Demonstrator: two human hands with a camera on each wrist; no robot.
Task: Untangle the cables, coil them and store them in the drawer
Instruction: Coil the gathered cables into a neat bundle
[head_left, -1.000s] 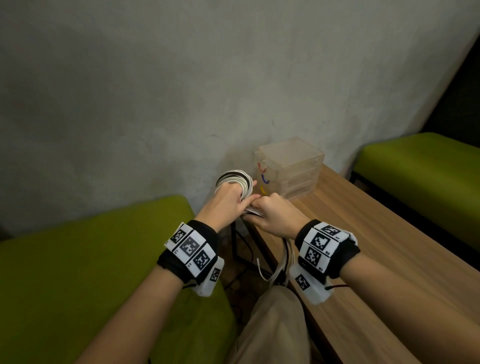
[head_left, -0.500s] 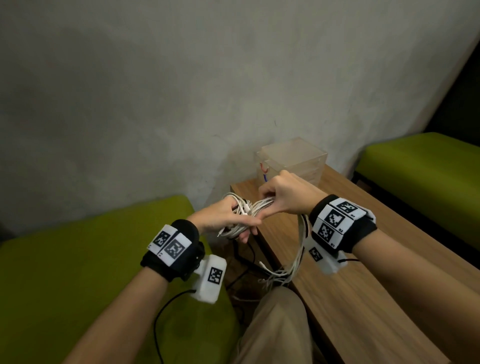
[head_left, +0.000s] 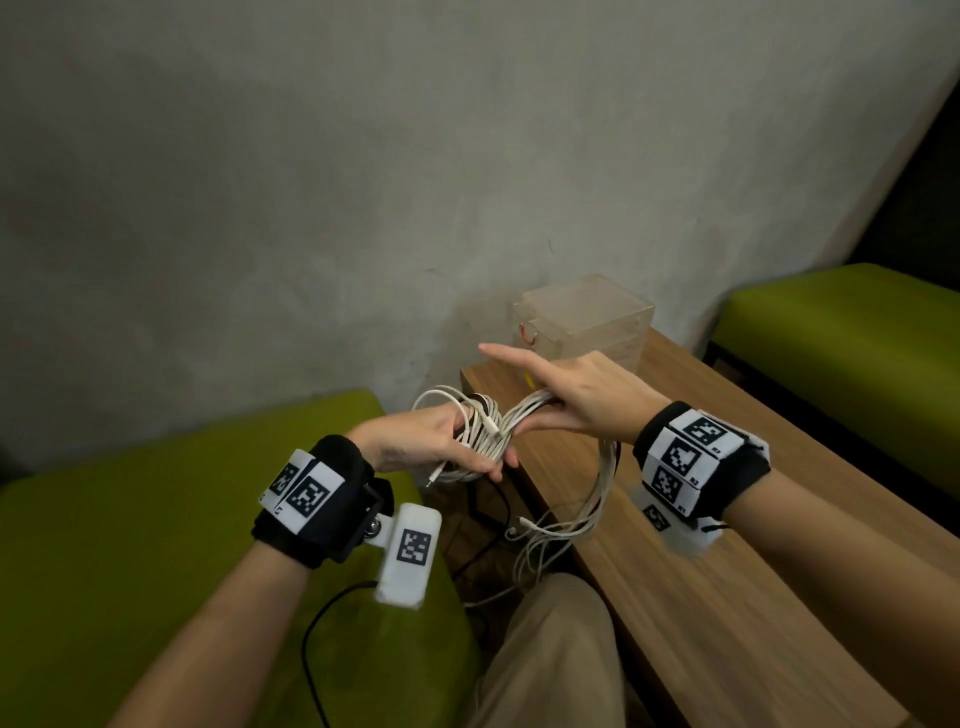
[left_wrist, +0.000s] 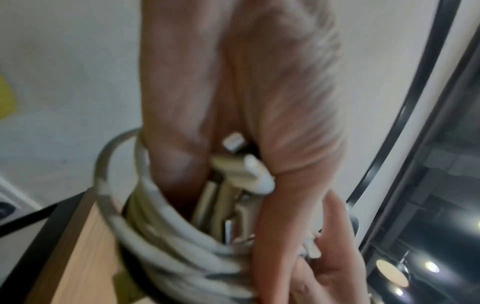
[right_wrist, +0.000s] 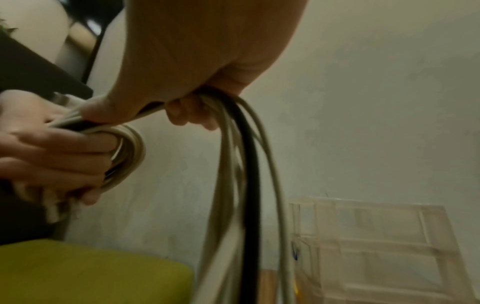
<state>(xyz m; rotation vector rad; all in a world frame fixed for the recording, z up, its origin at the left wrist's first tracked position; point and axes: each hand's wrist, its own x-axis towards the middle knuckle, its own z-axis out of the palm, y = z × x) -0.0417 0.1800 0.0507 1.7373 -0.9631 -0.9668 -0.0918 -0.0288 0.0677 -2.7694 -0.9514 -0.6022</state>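
A bundle of white cables (head_left: 485, 434) with one black cable is held in the air at the table's near left corner. My left hand (head_left: 441, 447) grips the coiled part (left_wrist: 166, 236), fingers curled round it, with plug ends (left_wrist: 249, 172) poking out. My right hand (head_left: 566, 400) holds the strands (right_wrist: 233, 156) under curled fingers, its index finger stretched out straight. The loose ends (head_left: 561, 525) hang down off the table edge. The clear drawer box (head_left: 587, 322) stands shut against the wall, just behind my right hand.
The wooden table (head_left: 727, 571) runs along the right. Green cushioned benches sit at left (head_left: 130, 545) and far right (head_left: 841, 332). A grey wall (head_left: 363, 182) stands close behind. My knee in beige trousers (head_left: 556, 649) is below the hanging cables.
The left hand has dropped and turned, bringing the coil down from upright. The right hand has risen and moved right along the cables, with its index finger now stretched out.
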